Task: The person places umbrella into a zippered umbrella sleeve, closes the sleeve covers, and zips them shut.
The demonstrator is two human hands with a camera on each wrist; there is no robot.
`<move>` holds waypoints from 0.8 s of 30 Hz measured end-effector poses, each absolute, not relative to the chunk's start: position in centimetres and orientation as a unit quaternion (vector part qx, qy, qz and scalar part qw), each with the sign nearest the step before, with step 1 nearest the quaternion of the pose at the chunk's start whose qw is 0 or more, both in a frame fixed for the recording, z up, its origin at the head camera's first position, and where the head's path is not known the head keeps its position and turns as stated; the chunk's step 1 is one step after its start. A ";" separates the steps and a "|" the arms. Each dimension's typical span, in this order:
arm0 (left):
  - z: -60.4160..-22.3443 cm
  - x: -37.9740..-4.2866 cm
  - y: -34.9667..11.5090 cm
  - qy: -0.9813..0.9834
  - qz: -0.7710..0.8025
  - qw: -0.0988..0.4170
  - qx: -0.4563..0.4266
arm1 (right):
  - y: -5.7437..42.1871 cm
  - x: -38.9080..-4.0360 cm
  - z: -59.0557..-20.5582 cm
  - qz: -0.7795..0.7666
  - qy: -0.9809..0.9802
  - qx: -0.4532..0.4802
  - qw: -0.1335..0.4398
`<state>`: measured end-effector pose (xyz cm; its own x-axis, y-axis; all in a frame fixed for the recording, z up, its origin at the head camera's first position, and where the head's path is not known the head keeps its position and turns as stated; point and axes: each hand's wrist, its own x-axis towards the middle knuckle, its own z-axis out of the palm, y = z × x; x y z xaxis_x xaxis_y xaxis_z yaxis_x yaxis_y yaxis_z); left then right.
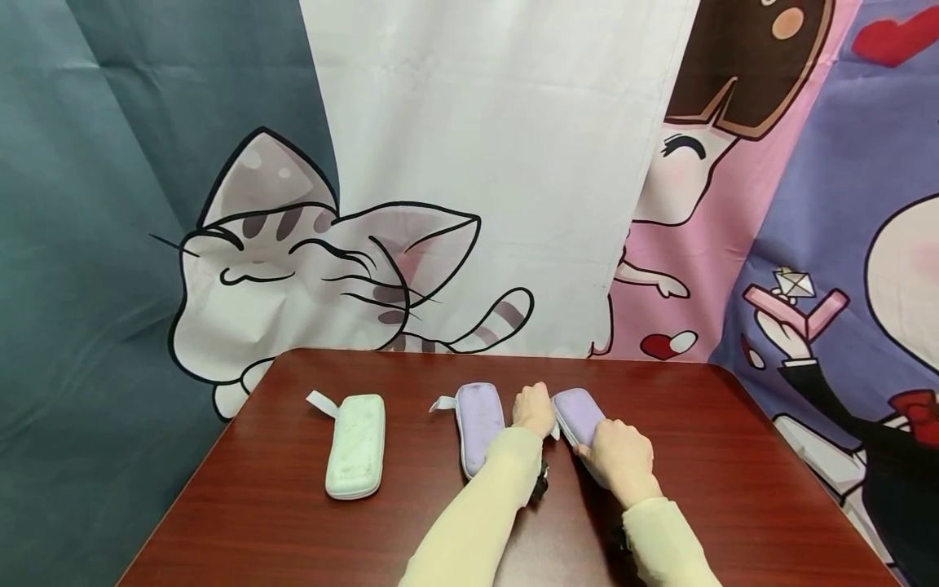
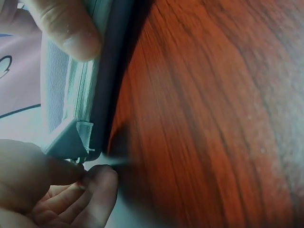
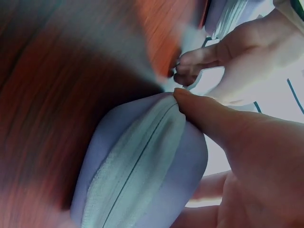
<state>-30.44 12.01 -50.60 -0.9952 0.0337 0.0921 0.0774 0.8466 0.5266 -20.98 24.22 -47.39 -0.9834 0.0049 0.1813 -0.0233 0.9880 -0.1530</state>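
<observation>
A purple zip case (image 1: 579, 414) stands tilted on the right half of the table. My right hand (image 1: 622, 458) grips its near part, thumb (image 3: 202, 109) along the pale zip side and other fingers behind. At the far end, my left hand (image 1: 534, 410) has thumb and forefinger together on the small zip pull (image 2: 78, 160), just below the folded fabric tab (image 2: 71, 137). The zip line (image 3: 142, 164) looks closed along the side by my right thumb. Left of my left hand lies a second purple case (image 1: 478, 424), partly covered by the left forearm.
A light green case (image 1: 356, 447) with a white tab lies at the table's left. The brown wooden table (image 1: 411, 530) ends at a far edge against a printed cloth backdrop (image 1: 469, 122). Both sleeved forearms reach in from the near side.
</observation>
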 end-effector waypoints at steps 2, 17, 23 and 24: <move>-50.6 -30.4 12.2 -0.959 -0.279 0.040 -0.029 | 24.1 -20.9 -47.4 0.076 -0.993 0.005 0.093; -51.1 -30.4 12.8 -0.962 -0.269 0.037 -0.030 | 22.9 -21.0 -47.9 0.066 -0.990 0.001 0.126; -51.0 -29.9 13.0 -0.960 -0.274 0.034 -0.037 | 22.7 -21.0 -48.0 0.054 -0.989 0.006 0.136; -51.0 -29.9 13.0 -0.961 -0.273 0.036 -0.039 | 22.6 -21.0 -47.9 0.053 -0.989 0.006 0.136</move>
